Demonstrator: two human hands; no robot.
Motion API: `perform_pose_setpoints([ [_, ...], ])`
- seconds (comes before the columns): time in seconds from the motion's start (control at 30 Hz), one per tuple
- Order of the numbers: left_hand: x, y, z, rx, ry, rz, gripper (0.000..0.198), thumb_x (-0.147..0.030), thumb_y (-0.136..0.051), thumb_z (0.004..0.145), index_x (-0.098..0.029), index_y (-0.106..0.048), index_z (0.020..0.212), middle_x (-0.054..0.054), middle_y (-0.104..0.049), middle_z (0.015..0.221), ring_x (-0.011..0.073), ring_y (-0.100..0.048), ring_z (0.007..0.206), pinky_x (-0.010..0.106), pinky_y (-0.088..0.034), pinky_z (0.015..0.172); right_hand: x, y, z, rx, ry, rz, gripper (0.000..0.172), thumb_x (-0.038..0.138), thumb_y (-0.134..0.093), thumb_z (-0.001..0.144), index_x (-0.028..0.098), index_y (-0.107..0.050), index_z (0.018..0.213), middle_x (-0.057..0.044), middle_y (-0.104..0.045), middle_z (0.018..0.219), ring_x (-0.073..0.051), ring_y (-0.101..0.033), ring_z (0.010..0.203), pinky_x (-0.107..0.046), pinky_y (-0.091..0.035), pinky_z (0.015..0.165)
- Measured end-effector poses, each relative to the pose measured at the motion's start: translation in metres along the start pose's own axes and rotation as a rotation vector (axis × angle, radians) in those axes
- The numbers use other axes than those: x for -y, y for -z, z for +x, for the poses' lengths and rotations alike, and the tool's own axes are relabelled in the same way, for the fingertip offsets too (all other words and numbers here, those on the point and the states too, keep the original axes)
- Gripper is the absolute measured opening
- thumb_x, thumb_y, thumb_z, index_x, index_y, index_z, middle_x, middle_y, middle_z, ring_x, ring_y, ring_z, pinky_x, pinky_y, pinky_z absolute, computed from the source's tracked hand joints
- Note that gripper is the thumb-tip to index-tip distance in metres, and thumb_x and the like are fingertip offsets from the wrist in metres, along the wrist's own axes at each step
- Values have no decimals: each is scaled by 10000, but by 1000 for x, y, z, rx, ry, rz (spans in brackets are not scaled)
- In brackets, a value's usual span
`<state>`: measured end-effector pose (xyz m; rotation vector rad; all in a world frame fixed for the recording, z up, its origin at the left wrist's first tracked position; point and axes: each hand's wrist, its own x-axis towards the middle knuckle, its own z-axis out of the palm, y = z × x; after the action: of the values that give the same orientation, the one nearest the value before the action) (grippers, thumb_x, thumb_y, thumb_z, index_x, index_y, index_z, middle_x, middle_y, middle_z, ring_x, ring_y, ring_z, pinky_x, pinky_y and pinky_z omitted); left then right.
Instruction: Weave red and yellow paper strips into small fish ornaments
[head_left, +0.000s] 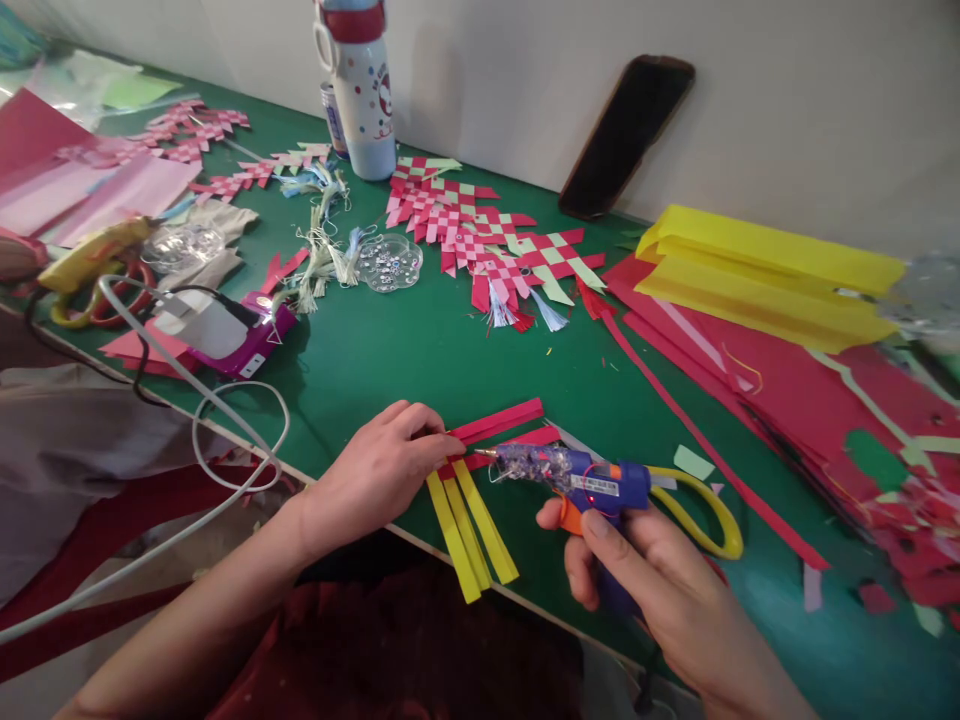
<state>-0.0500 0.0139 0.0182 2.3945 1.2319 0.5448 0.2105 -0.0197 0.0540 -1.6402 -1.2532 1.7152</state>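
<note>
My right hand (645, 560) is wrapped round a blue hot glue gun (600, 482) with an orange trigger. Its metal nozzle points left, close to the paper strips by my left fingers, and strings of dried glue cling to its front. My left hand (390, 460) pinches the crossing of several red paper strips (499, 422) and yellow paper strips (466, 525). The red ones stretch right; the yellow ones reach down past the table's front edge. Fingers cover part of the crossing. Yellow-handled scissors (720, 515) lie behind the glue gun, partly hidden.
Woven paper fish shapes (480, 230) lie at the back, near a white bottle (365, 100) and a dish of small beads (388, 263). A phone (628, 135) leans on the wall. Red sheets (780, 400) and folded yellow paper (765, 280) fill the right. A white cable (172, 365) loops at left.
</note>
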Motion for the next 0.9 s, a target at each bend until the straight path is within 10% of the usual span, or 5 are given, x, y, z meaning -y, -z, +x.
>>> perform_pose_setpoints([
  [0.53, 3, -3, -3, 1, 38, -43, 193, -137, -450, 956, -191, -618, 1036, 73, -627, 1025, 189, -556, 909, 343, -492, 825, -2, -3, 10, 144, 15, -136, 435, 615, -461, 917, 201, -573, 991, 24, -584, 582, -138, -561, 549, -278, -449, 562],
  [0.9, 5, -6, -3, -36, 20, -44, 193, -122, -442, 958, -178, -619, 1011, 73, -631, 999, 184, -553, 886, 325, -492, 796, 11, -11, 6, 14, 128, -564, 386, 560, -381, 954, 251, -478, 745, 24, -554, 559, -135, -546, 509, -270, -424, 511],
])
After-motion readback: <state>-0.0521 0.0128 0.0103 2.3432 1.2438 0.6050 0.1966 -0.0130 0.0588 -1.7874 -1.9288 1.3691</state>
